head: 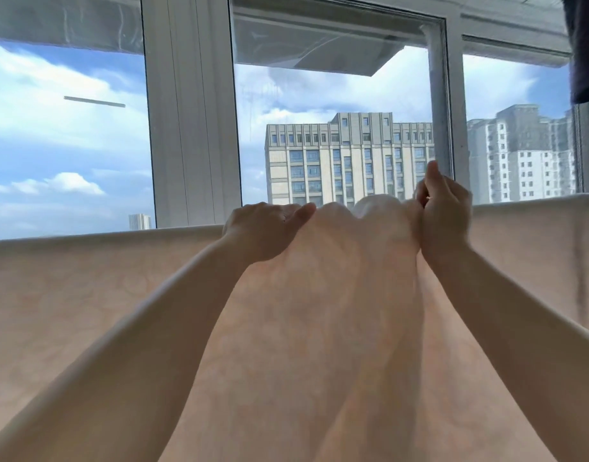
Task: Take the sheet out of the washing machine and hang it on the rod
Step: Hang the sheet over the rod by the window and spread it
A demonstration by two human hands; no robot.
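A pale peach sheet hangs across the whole width of the view, its top fold running in a nearly straight line from the left edge up to the hands and on again to the right edge. The rod itself is hidden under that fold, so only the line of the draped cloth shows where it runs.

Between the two hands the fold is not flat: the cloth is bunched into three or four rounded humps that rise above the line, with long pleats falling from them down the middle of the view.

The left hand lies palm down on the top edge at the left end of the bunch, fingers curled over the far side and thumb pressed toward the first hump, gripping the cloth. The right hand stands more upright at the right end of the bunch, fingers closed and pinching a gather of the sheet, one fingertip poking up above the rest. Both bare forearms reach up from the lower corners.

To the left and right of the hands the fold lies smooth and unobstructed. Beyond it stands a white-framed window (sky and apartment blocks outside). A dark cloth hangs in the upper right corner, well apart from the hands.
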